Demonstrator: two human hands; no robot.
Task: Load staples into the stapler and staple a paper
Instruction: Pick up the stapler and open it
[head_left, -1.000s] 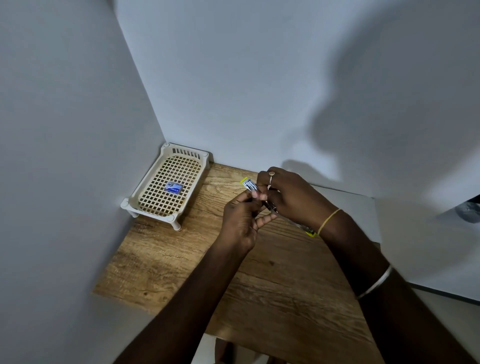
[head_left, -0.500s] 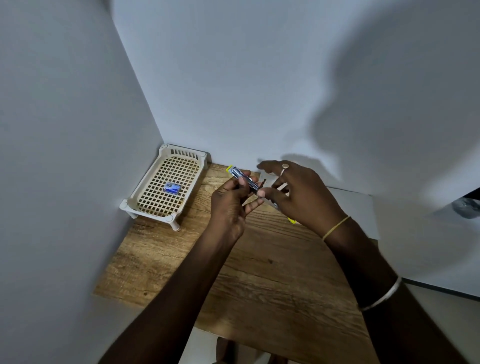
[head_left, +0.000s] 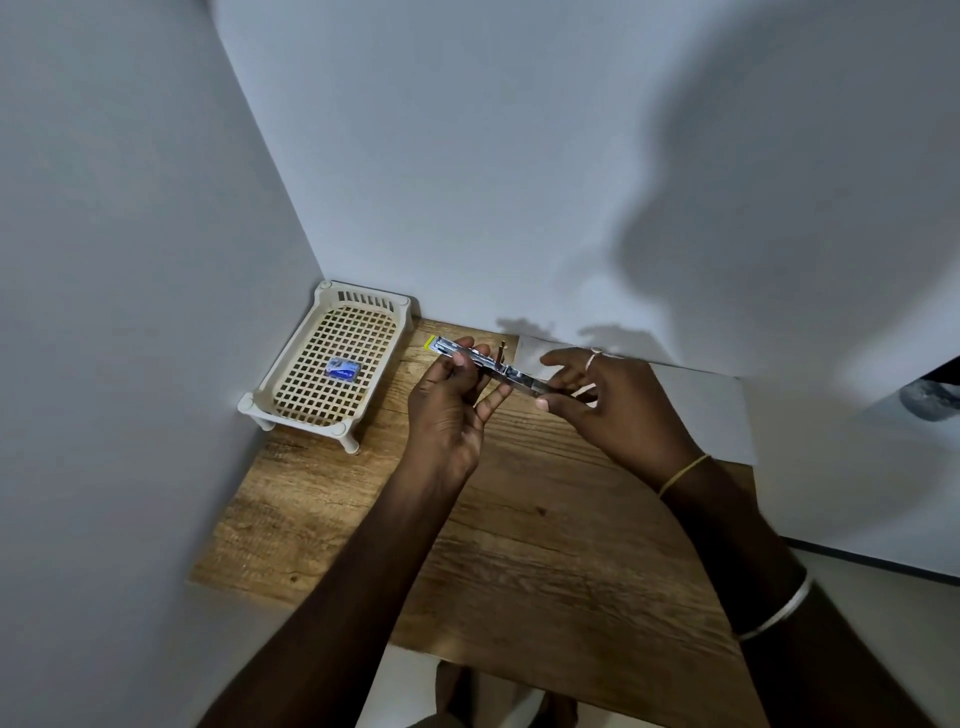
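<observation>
A small metal stapler (head_left: 498, 368) with a yellow tip is held above the wooden table (head_left: 519, 519), swung open lengthwise. My left hand (head_left: 449, 410) grips its left half near the yellow end. My right hand (head_left: 608, 405) pinches its right end between thumb and fingers. A thin pin sticks up near the stapler's middle. A small blue staple box (head_left: 343, 370) lies in the cream basket (head_left: 291, 410) at the left corner. A white paper sheet (head_left: 696, 410) lies on the table against the back wall, partly behind my right hand.
White walls close the table in on the left and at the back. The basket stands in that corner on short legs. A dark object (head_left: 930, 397) shows at the far right edge. The table's front edge is near my forearms.
Both hands rose and spread apart. The stapler went from folded between the hands to stretched open, its yellow tip moving left.
</observation>
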